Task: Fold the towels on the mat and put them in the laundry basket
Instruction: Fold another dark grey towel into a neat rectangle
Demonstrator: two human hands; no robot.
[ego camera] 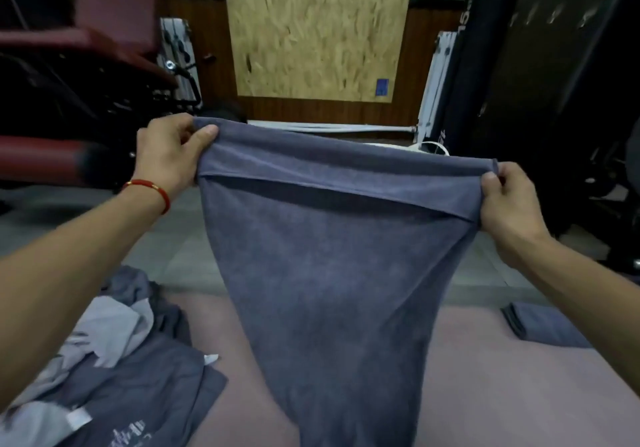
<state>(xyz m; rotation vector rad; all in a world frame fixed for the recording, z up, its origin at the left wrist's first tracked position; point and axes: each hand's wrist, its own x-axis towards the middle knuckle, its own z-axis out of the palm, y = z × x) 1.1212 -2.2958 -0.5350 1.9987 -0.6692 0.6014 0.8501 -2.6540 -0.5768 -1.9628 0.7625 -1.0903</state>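
Towel [332, 273] stretched between hands, left hand [166, 155] and right hand [509, 200] pinching top corners

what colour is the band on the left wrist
Red, with small gold beads; the wristband shows clearly in the head view.

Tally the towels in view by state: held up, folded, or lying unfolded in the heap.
Held up by both hands: 1, the blue-grey towel
Folded on the mat: 1, the folded towel
Unfolded heap: at least 2, one dark and one light; the exact number cannot be told
Total: at least 4
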